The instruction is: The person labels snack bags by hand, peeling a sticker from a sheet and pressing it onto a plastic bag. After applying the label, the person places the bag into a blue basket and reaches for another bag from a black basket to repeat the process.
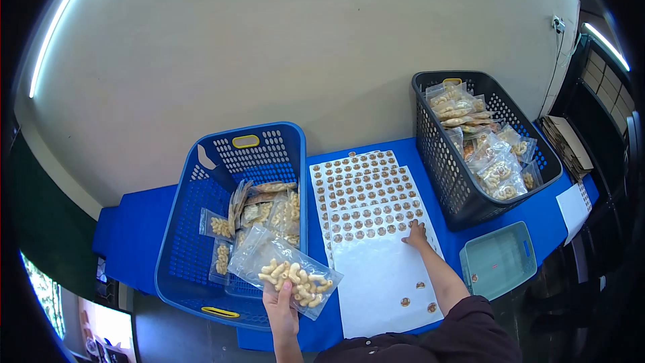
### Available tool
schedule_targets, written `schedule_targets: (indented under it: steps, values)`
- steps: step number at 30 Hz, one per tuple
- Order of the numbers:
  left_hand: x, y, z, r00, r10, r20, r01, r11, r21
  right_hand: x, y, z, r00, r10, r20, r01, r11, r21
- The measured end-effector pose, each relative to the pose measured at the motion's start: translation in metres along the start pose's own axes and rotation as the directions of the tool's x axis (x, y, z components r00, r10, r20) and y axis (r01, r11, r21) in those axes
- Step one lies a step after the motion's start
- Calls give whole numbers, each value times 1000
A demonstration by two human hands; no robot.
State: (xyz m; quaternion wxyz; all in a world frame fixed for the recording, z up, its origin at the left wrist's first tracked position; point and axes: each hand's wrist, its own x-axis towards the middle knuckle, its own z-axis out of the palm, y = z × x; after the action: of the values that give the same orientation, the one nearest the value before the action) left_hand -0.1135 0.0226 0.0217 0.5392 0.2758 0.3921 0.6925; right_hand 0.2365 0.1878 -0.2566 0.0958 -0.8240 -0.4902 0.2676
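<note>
My left hand [280, 308] holds a clear bag of pale curled snacks [285, 270] over the near right corner of the blue basket [185, 228]. My right hand [417, 234] rests fingertips on the sticker sheet [376, 255], at the lowest full row of round brown stickers [366, 215]. Below that row the sheet is mostly bare white, with three stickers left near its bottom right. Further sticker sheets lie overlapped behind it.
The blue basket holds several more snack bags [265, 212]. A black basket [447, 161] at the right is filled with snack bags. A small teal tray [497, 259] sits right of the sheets. All stand on a blue table [134, 228] against a beige wall.
</note>
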Motion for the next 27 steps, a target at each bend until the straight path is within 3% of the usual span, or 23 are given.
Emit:
schedule_targets:
  steps: [6,16,18,21,24,27]
  values:
    - [0,-2,0,1000,5,10,-5,1000,-2,-4,1,-1,997,-20,-74,22,999,37]
    - [1,-2,0,999,13,33,-15,996,88,1,-3,-8,1000,2,23,-2,1000,-6]
    - [1,-1,3,1000,4,3,-4,999,45,-3,-4,-9,1000,-9,-20,10,1000,15]
    - [0,-2,4,1000,0,-28,0,1000,26,1,-4,-15,998,10,58,-12,999,30]
    - [1,-5,0,1000,8,-19,-7,997,71,14,8,-5,998,-65,19,64,998,28]
    - [2,-5,-1,1000,9,-13,-8,994,105,25,14,-2,992,-65,108,64,998,14]
